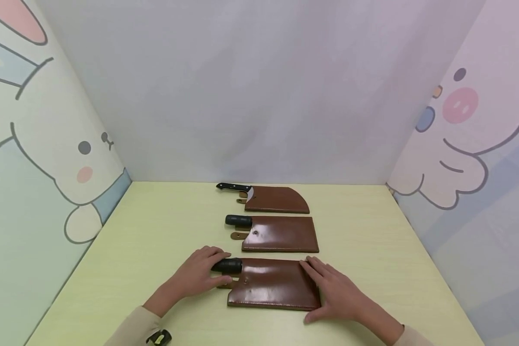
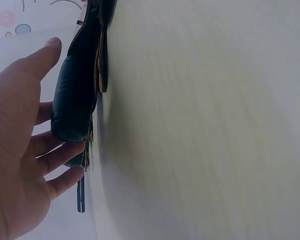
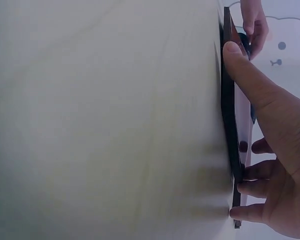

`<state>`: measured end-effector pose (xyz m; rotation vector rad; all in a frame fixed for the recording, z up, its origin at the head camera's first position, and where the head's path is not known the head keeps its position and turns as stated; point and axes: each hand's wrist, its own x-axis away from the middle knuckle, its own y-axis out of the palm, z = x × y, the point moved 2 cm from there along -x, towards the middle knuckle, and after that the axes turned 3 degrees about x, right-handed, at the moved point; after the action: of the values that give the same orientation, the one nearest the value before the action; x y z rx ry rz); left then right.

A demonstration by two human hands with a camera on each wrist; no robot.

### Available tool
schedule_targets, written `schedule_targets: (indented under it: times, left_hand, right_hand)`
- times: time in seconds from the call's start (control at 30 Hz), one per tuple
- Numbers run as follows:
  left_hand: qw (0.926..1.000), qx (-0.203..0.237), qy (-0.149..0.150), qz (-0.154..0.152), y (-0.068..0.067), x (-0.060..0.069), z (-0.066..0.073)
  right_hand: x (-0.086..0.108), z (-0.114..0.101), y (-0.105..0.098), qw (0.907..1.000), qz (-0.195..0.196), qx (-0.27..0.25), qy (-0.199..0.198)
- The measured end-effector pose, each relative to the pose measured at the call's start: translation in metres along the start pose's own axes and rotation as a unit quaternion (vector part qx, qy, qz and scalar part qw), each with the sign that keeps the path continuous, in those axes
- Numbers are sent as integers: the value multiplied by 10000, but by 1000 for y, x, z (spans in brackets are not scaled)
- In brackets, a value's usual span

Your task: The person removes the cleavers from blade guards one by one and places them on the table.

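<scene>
Well beyond the near sheath [image 1: 277, 283], a pale wall [image 1: 259, 96]; well off both ends of it, cartoon panels [image 1: 56, 139]. Beneath it, a pale yellow counter [image 1: 177, 206]. Brown and glossy, lying flat with the handle end to the left. Just beyond the near sheath, the middle sheath [image 1: 285, 235], also brown; farther beyond, the far sheath [image 1: 277, 199], rounded at the right. At the near sheath's right end, the right hand [image 1: 337, 293], open, with fingers at the far corner and thumb by the near edge. Off the near sheath's left end, the left hand [image 1: 201, 271], open and relaxed around the black near handle [image 1: 233, 265], with thumb over the near strap [image 1: 227, 284]; cannot tell whether touching. Beyond the near sheath's left end, the black middle handle [image 1: 238, 220], then the slimmer far handle [image 1: 233, 187], beside a sliver of blade [image 1: 250, 193].
</scene>
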<state>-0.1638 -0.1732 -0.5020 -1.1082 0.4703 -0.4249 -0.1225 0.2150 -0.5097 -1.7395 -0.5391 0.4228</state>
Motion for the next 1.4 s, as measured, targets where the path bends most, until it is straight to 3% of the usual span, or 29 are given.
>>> schedule_targets:
  times: [0.5,0.97,1.17,1.4]
  left_hand:
    - [9972,646,53,-386,7,-7,-5]
    - [9975,579,42,-414,9,-12,-4]
    - [9987,464,77,-201,5,-9,-1]
    - [9992,329,70,215,-9,-7,8]
  right_hand:
    - [-8,6,6,9995,-126,-195,-233]
    - [-8,4,4,9991,287,15,-310]
    - [-6,2,-3,9974,588,144,-385]
    - [-5,-2,-16,9959,786,199,-405]
